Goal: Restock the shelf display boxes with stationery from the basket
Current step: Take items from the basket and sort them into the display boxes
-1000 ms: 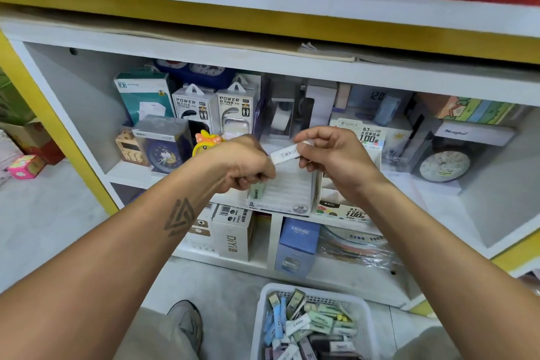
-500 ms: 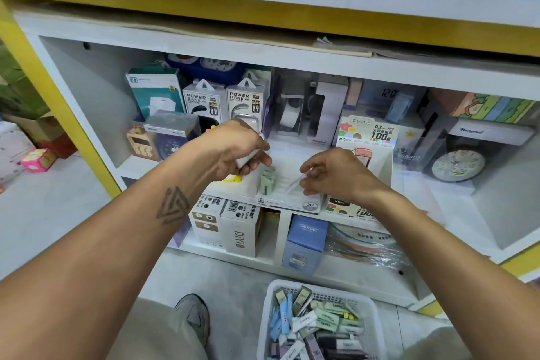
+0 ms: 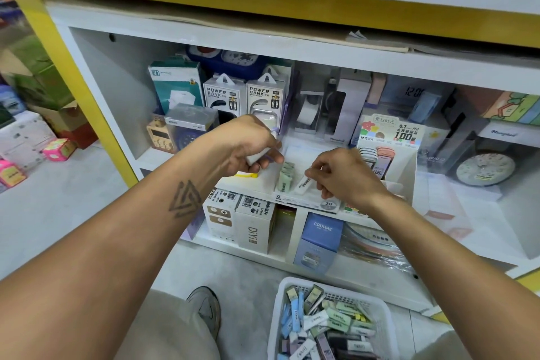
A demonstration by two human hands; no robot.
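A white display box (image 3: 309, 203) sits on the middle shelf with a few green erasers (image 3: 285, 177) standing at its left side. My right hand (image 3: 342, 175) pinches a white eraser (image 3: 302, 184) and holds it tilted inside the box, beside the green ones. My left hand (image 3: 248, 146) hovers just left of the box and grips several white erasers (image 3: 258, 156). On the floor below stands a white basket (image 3: 280, 316) holding several erasers in blue, green, white and purple.
Power bank boxes (image 3: 242, 96) and clocks stand behind the display box. A lead refill display (image 3: 388, 143) stands right of my right hand. A blue carton (image 3: 320, 240) and white DIY boxes (image 3: 254, 228) fill the lower shelf. My shoe (image 3: 206, 307) is left of the basket.
My right hand carried the white eraser down from in front of my left hand into the display box. My left hand lowered slightly and kept its erasers.
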